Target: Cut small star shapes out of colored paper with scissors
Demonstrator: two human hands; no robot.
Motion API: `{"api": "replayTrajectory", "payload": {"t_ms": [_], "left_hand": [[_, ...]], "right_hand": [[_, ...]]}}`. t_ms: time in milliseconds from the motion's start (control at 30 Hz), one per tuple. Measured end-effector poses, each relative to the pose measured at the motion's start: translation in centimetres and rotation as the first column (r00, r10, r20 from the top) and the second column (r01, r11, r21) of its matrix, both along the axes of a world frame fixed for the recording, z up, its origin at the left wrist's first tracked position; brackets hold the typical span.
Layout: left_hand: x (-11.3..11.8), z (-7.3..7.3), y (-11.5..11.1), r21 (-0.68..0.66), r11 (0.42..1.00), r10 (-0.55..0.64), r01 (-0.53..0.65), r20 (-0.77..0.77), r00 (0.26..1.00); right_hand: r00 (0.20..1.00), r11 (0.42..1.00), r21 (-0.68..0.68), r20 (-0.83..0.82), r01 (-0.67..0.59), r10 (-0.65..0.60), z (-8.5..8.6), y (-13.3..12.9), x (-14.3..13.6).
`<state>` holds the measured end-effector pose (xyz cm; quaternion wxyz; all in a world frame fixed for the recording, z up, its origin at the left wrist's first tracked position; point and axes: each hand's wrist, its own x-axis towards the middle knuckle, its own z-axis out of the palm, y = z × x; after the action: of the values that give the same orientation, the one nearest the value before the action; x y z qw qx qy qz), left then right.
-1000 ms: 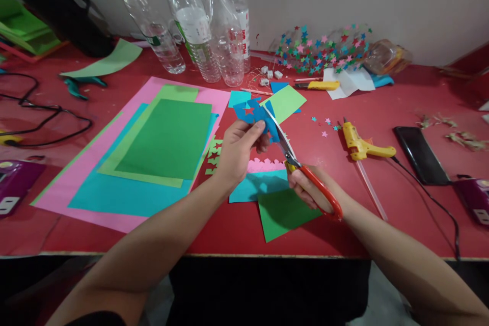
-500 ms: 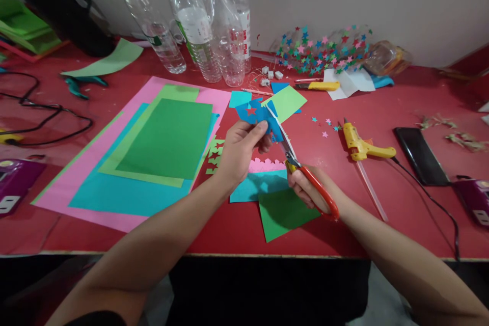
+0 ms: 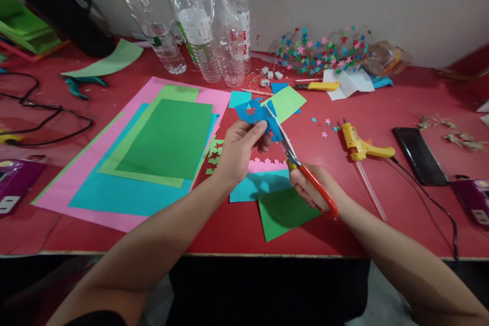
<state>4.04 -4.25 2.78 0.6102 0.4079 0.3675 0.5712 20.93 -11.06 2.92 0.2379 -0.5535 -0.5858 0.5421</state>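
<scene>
Between the thumb and fingers of my left hand (image 3: 242, 145) is a piece of blue paper (image 3: 244, 113) with a star-shaped hole and cut edges. My right hand (image 3: 309, 183) grips a pair of scissors with red handles (image 3: 319, 188), their blades lying along the blue paper. Below the hands lie a strip of pink paper (image 3: 267, 165) with a notched edge, a light blue sheet (image 3: 244, 188) and a dark green sheet (image 3: 284, 216). Light green paper with star cutouts (image 3: 216, 155) sits partly behind my left wrist. Several small stars (image 3: 324, 134) are scattered to the right.
Large coloured sheets (image 3: 164, 137) are stacked at left. Clear plastic bottles (image 3: 229, 41) stand at the back, near a bottle covered in stars (image 3: 324, 51). A yellow utility knife (image 3: 323, 86), a yellow glue gun (image 3: 357, 145) with a cord and a black phone (image 3: 420, 155) lie at right.
The scissor handles have drawn slightly closer together, and my right fingers have shifted with them. My left hand holds the blue paper in nearly the same place.
</scene>
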Motion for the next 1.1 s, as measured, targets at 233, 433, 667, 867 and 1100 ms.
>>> {"api": "replayTrajectory", "payload": {"t_ms": [233, 433, 667, 867, 1100], "left_hand": [[-0.9, 0.2, 0.7, 0.017, 1.000, 0.015, -0.015, -0.018, 1.000], [-0.7, -0.1, 1.2, -0.064, 0.996, -0.050, 0.061, 0.161, 0.986], [-1.0, 0.3, 1.4, -0.126, 0.989, -0.043, 0.073, 0.225, 0.974], [-1.8, 0.9, 1.8, -0.234, 0.969, -0.024, 0.078, 0.224, 0.974], [-1.4, 0.9, 1.7, -0.199, 0.978, -0.004, 0.063, 0.284, 0.959]], "right_hand": [[1.000, 1.000, -0.002, 0.006, -0.004, 0.004, -0.1, 0.3, 0.7], [0.999, 1.000, 0.006, 0.042, 0.024, -0.025, 0.0, 0.5, 0.7], [0.997, 0.993, 0.116, 0.077, 0.007, -0.016, -0.7, 0.6, 1.0], [0.990, 0.989, 0.136, 0.140, -0.053, 0.034, -0.5, 0.9, 1.2], [0.984, 0.986, 0.153, 0.174, -0.069, 0.042, -0.4, 1.0, 1.1]]}}
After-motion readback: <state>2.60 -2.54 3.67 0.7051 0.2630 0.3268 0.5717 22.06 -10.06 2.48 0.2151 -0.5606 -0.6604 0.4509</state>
